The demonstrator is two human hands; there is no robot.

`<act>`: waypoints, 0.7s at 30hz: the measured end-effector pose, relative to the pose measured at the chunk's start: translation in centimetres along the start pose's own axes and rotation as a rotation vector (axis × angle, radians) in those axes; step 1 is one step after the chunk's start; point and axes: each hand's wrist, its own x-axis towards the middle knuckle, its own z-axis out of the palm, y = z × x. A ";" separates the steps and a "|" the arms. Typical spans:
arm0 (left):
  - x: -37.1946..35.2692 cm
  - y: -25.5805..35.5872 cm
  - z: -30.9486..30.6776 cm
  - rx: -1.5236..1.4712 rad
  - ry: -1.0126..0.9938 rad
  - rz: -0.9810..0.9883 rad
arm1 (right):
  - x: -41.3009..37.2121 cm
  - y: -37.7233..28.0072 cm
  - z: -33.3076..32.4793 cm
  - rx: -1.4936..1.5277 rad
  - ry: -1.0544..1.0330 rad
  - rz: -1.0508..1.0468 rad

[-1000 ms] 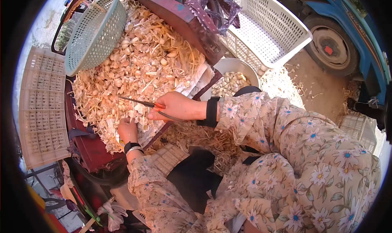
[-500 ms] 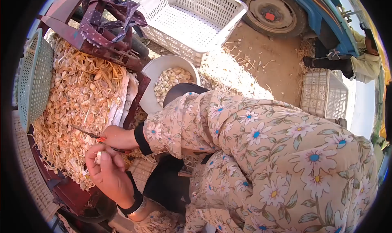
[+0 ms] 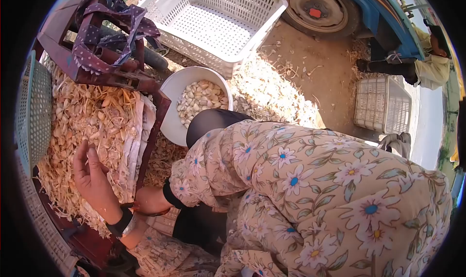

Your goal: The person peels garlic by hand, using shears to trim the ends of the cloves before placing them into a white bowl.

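Observation:
My left hand is stretched over the heap of garlic cloves and husks, its fingers apart and slightly curled. I see nothing held in it. Behind the left wrist, my right hand is closed around scissors. Only a bit of their orange handle shows; the blades are hidden. The garlic heap lies on a low stand with a white sheet along its near edge. A white bowl holding several garlic cloves stands beside my knee.
A large white plastic crate stands beyond the bowl. A pale green basket leans at the heap's far side. Spotted cloth hangs on a red metal frame. A blue vehicle's wheel, another crate and a person are behind.
My left hand has moved away from the scissors and out over the heap; the whitish garlic piece it held is no longer visible. My right hand has drawn back toward me, behind the left wrist.

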 end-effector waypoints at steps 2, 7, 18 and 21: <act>3.3 -3.9 -3.9 0.280 0.059 -0.025 | 0.3 -0.3 -0.6 -0.125 -0.043 0.108; 4.8 -13.1 -7.7 0.821 0.099 -0.028 | 0.0 -1.7 -2.4 0.310 -0.137 0.258; 0.3 -16.6 -10.5 0.560 0.030 -0.228 | -1.9 -1.7 -5.4 -0.070 -0.398 0.181; -1.4 -18.1 -11.4 0.551 0.039 -0.222 | -2.3 -3.6 -6.8 -0.036 -0.307 0.172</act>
